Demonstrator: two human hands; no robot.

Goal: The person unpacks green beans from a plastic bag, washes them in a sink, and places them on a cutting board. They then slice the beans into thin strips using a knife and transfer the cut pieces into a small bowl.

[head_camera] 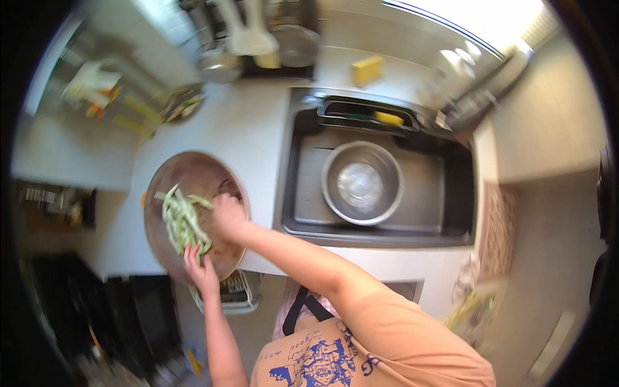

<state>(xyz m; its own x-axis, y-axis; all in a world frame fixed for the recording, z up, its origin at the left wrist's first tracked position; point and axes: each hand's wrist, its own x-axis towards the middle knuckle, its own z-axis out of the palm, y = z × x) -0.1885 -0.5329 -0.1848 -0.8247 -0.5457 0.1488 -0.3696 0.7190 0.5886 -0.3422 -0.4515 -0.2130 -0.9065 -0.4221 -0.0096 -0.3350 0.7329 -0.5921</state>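
Long pale-green vegetable strips (pixel 184 220) lie heaped on a round brown cutting board (pixel 164 251) on the counter to the left of the sink. My left hand (pixel 202 273) is at the near end of the heap, thumb and fingers around the lower strips. Over the board's right side my right hand (pixel 229 215) is curled and blurred. One strip (pixel 199 200) points towards its fingers. A dark patch shows just beyond that hand. Whether it grips anything cannot be made out.
A metal bowl (pixel 362 184) stands inside the dark sink (pixel 425 193). Yellow sponges (pixel 367 71) are behind it, one on the ledge and one in the sink caddy (pixel 333 116). Utensils (pixel 251 41) hang at the back left, near a dish of food scraps (pixel 184 104). Below the board is a rack (pixel 242 290).
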